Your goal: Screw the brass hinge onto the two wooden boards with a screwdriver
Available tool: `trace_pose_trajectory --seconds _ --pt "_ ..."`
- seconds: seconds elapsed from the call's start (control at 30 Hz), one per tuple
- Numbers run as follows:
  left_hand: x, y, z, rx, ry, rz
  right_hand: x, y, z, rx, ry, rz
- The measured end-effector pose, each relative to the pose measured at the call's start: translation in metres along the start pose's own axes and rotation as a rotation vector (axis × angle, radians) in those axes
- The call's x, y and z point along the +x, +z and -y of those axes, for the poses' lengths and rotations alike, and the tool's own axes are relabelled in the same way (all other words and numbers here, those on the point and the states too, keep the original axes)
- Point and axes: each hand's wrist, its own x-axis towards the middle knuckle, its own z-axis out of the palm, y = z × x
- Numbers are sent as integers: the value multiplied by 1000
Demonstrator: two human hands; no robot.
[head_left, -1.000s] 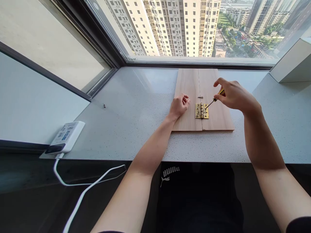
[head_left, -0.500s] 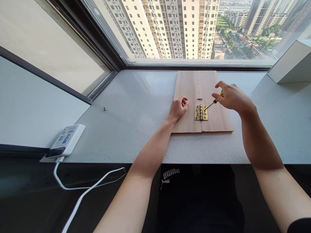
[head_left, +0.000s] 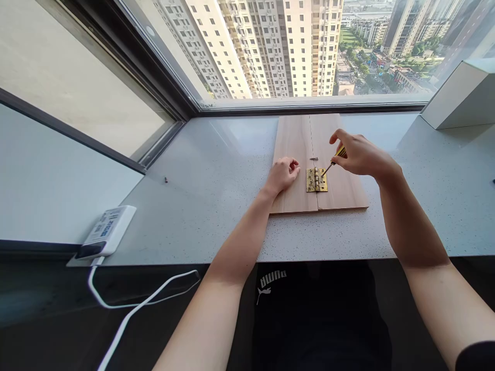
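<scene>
Head view. R grip [head_left: 358, 154]: closed on yellow-and-black screwdriver [head_left: 341, 151]; shaft angled down-L, away from grip. Tip meets R leaf of brass-coloured butt hinge [head_left: 316, 180]; engagement w/ a screw head too small to confirm. L grip [head_left: 283, 175]: narrow, fingers loosely curled, resting on L wooden board [head_left: 296, 200]; cannot tell if anything is inside the curl.

Hinge pos.: betw. grips, just R of L grip, below-L of R grip; lies flat across seam where L wooden board meets R wooden board [head_left: 342, 190]. Loose screw [head_left: 313, 158]: on/near seam, just beyond hinge, betw. grips; exact qty. unclear.

Both boards lie on speckled counter [head_left: 216, 206], under grips. Well L of L grip: small dark item [head_left: 166, 180], type unclear; farther L and nearer wearer, white electronic unit [head_left: 106, 232] w/ white cable [head_left: 127, 314] at near end. Far R of R grip: white box [head_left: 464, 95]. Beyond both grips: window [head_left: 270, 56].
</scene>
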Motion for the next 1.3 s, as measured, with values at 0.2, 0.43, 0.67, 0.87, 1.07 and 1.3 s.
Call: trace_pose_trajectory --seconds 0.2,0.43,0.67,0.87,1.07,1.3 --pt "24 3 -6 64 71 147 0 -2 8 -59 23 -60" --pt "54 21 -25 138 118 171 0 -2 11 -124 -16 -38" --pt "57 26 -29 129 138 152 3 -4 13 -117 122 13" --pt "59 25 -39 171 98 189 1 -8 1 -40 61 72" --pt "51 19 -40 -33 12 81 4 -10 1 -18 21 21" --pt "29 10 -40 -270 -69 -22 7 -9 -3 -43 36 -21"
